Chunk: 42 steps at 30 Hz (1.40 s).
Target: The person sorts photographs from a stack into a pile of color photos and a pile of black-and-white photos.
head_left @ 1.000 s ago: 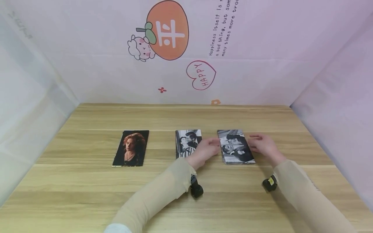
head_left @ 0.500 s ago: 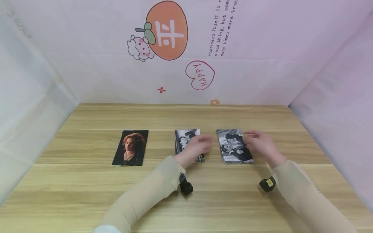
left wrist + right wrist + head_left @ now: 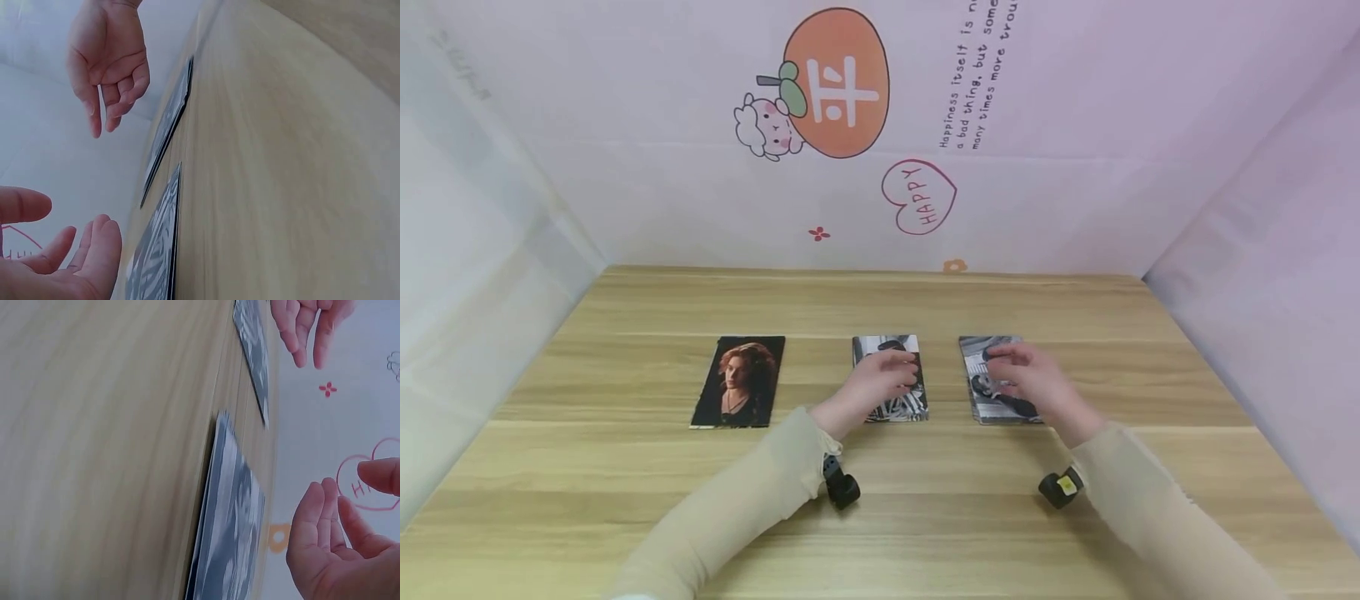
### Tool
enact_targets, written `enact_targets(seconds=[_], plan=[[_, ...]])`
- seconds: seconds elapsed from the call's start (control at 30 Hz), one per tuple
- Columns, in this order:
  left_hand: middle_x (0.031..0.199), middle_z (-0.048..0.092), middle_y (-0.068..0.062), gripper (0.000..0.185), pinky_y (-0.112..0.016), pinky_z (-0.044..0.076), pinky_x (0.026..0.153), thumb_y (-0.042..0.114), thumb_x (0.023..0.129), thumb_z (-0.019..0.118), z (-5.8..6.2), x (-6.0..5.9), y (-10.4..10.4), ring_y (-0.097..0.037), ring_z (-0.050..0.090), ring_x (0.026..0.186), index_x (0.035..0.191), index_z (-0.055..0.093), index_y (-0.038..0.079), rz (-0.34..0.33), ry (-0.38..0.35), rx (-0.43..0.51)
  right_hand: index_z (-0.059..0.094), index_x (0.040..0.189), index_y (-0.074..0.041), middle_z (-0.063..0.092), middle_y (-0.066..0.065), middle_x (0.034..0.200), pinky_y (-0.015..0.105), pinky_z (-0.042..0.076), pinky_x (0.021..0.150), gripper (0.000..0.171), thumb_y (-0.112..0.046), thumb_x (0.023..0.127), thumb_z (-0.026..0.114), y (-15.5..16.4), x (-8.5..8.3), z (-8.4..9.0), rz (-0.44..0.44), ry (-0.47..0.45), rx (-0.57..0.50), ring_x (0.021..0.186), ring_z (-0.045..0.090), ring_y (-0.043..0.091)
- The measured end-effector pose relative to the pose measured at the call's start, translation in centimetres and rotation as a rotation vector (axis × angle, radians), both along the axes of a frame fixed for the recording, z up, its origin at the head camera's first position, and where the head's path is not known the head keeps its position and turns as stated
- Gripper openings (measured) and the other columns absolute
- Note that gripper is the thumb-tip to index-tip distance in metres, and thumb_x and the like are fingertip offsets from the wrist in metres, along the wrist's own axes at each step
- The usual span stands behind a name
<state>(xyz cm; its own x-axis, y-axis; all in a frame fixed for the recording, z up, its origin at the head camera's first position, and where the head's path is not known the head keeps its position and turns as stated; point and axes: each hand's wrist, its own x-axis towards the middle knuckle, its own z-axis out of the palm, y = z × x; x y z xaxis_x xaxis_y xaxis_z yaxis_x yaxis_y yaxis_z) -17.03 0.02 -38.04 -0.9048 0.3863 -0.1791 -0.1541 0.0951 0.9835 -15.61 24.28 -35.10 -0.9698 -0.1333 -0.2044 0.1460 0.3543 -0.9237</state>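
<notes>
Three piles of photo cards lie in a row on the wooden table. My left hand hovers over the middle pile, a black-and-white photo card, its fingers relaxed and holding nothing. Above the right pile, another black-and-white photo card, my right hand hangs with loose fingers and hides part of the picture. Both wrist views show a gap between each hand and the cards. At the left lies a colour photo card of a red-haired person on a dark ground, apart from both hands.
The wooden table runs back to a white cloth wall printed with an orange fruit, a heart and lettering. Cloth also hangs at the left and right sides. A small black camera sits on the left wrist, with another camera on the right.
My left hand has moved left, away from the right pile to over the middle one. My right hand has lifted off the right pile's edge and shifted left above it. The cards stay put.
</notes>
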Motion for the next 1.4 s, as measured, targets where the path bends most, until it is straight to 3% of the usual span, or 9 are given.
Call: enact_targets(seconds=[0.33, 0.5, 0.87, 1.23, 1.4], plan=[[0.132, 0.049, -0.028, 0.04, -0.04, 0.047, 0.101, 0.003, 0.095, 0.048, 0.4, 0.4, -1.8, -0.038, 0.051, 0.121, 0.132, 0.042, -0.01, -0.002, 0.014, 0.005, 0.039, 0.134, 0.012, 0.054, 0.024, 0.119, 0.043, 0.05, 0.097, 0.047, -0.011, 0.095, 0.051, -2.2, -0.1, 0.1, 0.033, -0.001, -0.002, 0.107, 0.057, 0.027], [0.134, 0.048, -0.027, 0.041, -0.042, 0.045, 0.103, 0.002, 0.094, 0.049, 0.6, 0.6, -3.0, -0.038, 0.05, 0.123, 0.132, 0.041, -0.01, 0.016, 0.018, 0.012, 0.038, 0.135, 0.011, 0.046, 0.029, 0.129, 0.046, 0.047, 0.099, 0.046, -0.011, 0.096, 0.048, -3.3, -0.3, 0.0, 0.037, -0.025, -0.005, 0.118, 0.05, 0.038], [0.137, 0.045, -0.028, 0.044, -0.044, 0.043, 0.105, 0.004, 0.095, 0.049, 1.0, 0.3, -5.9, -0.038, 0.048, 0.125, 0.136, 0.039, -0.009, 0.064, 0.015, -0.022, 0.034, 0.139, 0.008, 0.037, 0.028, 0.141, 0.044, 0.046, 0.101, 0.047, -0.01, 0.097, 0.045, -5.1, -0.4, 0.3, 0.081, -0.117, -0.039, 0.127, 0.043, 0.042], [0.139, 0.044, -0.026, 0.046, -0.043, 0.043, 0.104, 0.008, 0.096, 0.049, 0.9, 0.3, -8.6, -0.037, 0.048, 0.126, 0.137, 0.037, -0.008, 0.057, 0.046, -0.088, 0.033, 0.14, 0.009, 0.035, 0.029, 0.142, 0.048, 0.043, 0.103, 0.047, -0.009, 0.097, 0.044, -5.9, -0.6, 0.5, 0.121, -0.116, -0.057, 0.128, 0.041, 0.042], [0.138, 0.043, -0.029, 0.044, -0.043, 0.043, 0.104, 0.005, 0.096, 0.048, 0.6, 0.5, -9.1, -0.039, 0.048, 0.125, 0.136, 0.037, -0.011, 0.085, 0.031, -0.101, 0.032, 0.139, 0.009, 0.035, 0.03, 0.142, 0.05, 0.041, 0.105, 0.048, -0.009, 0.096, 0.045, -6.2, -0.6, 0.5, 0.126, -0.125, -0.056, 0.128, 0.04, 0.043]])
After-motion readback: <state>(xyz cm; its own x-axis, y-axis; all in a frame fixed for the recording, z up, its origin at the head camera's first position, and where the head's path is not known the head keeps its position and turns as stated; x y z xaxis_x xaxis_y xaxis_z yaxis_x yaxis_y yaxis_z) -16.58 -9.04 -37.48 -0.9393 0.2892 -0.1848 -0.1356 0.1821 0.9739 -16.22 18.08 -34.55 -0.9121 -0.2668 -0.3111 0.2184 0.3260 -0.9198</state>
